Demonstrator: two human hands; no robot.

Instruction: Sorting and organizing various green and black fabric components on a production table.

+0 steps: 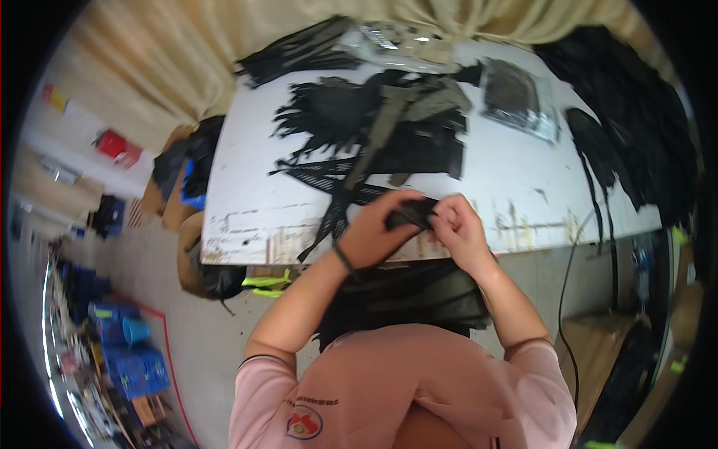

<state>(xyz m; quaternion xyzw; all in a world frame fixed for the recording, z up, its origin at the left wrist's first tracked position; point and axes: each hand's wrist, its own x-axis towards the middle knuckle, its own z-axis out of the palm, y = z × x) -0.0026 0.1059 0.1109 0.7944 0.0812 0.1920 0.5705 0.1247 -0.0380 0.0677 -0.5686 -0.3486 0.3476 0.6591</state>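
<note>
Over the front edge of the white table point(516, 179), both of my hands meet on a small piece of black fabric point(406, 215). My left hand point(376, 230) is wrapped round it, with a dark band on the wrist. The fingers of my right hand point(456, 228) pinch the fabric's right end. Just beyond my left hand lie black perforated strips point(318, 178), one hanging toward the table edge. A heap of cut black fabric pieces point(329, 112) spreads behind them, with an olive-grey strip point(381, 131) across it. Dark cloth point(404, 295) lies below my hands, over my lap.
Clear plastic bags, one with dark contents point(512, 93), stand toward the back. Black material point(628, 112) covers the right side, its straps hanging off. A cable point(566, 292) drops beside the table. Cardboard boxes point(191, 251) are at left, and blue crates point(138, 367) stand on the floor.
</note>
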